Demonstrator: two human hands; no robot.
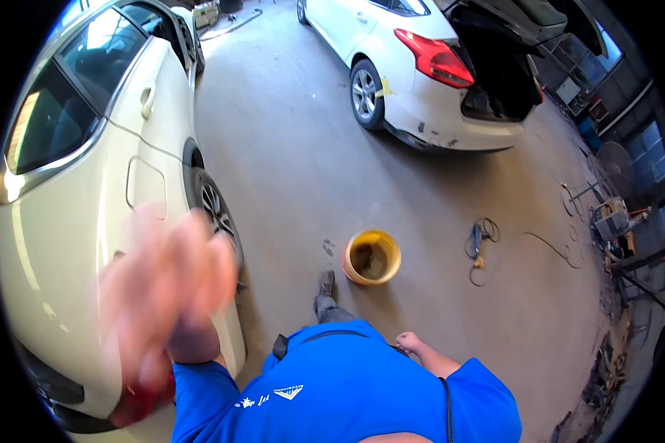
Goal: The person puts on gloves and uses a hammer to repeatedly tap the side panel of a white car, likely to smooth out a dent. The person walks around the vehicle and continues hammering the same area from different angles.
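My left hand (pixel 171 284) is raised close to the view, in front of the rear side of a white car (pixel 59 244). Motion smears its fingers, and whether it touches the car I cannot make out. My right hand (pixel 412 343) is at the right side of my waist, its fingers curled closed beside a dark strap (pixel 395 347). What it grips, if anything, is too small to tell. On the floor ahead of my foot stands a yellow bucket (pixel 353 273) with murky brownish contents.
A second white car (pixel 414 103) with an open tailgate and scuffed bumper stands ahead. A corded power tool (pixel 477 240) lies on the grey floor (pixel 288 148) to the right. Cables and a machine (pixel 611 218) line the right wall. A hose (pixel 233 26) lies far off.
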